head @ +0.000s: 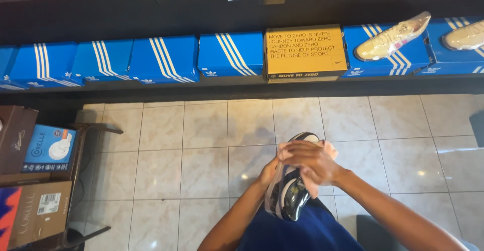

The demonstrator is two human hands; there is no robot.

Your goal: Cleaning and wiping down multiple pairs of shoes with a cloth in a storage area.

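I have my right hand [311, 161] curled over a pink cloth [330, 150], fingers bent and pressing it down onto the upper of a dark, glossy sneaker [292, 195]; the cloth pokes out past my knuckles on the far side and hangs below my palm. My left hand [270, 173] sits just left of the right one, under and against the shoe's side; it is mostly hidden, so I cannot tell how far it is closed, though it seems to be supporting the shoe. The sneaker runs from beyond my fingers back toward my lap, its toe showing past the right hand. Well beyond both hands, across the tiled floor [201, 145], a low shelf carries blue shoeboxes [161, 58] and one yellow box [305, 52]; far left of my hands stand stacked cartons [35, 180].
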